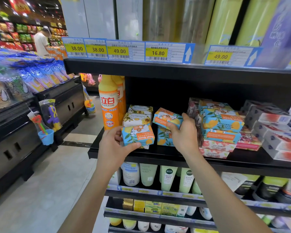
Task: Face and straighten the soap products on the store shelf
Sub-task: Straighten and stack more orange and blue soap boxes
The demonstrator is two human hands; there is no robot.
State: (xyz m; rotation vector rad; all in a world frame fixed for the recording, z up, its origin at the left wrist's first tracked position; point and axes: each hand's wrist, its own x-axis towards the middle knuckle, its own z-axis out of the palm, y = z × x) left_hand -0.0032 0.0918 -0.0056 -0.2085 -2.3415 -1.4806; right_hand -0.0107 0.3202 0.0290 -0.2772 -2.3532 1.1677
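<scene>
My left hand [114, 145] covers one end of the Goat Soap box [139, 136]; my right hand [183, 132] hides a corner of the tilted soap box [165, 117]. The price tags' [119, 51] small print is unreadable.

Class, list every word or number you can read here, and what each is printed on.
"38.00": first price tag
"38.00": second price tag
"49.00": third price tag
"16.80": fourth price tag
"49.00": far-right price tag
"立白": orange bottle
"Goat Soap", upside down: soap box in left hand
Small print elsewhere: too blurred to read.
</scene>
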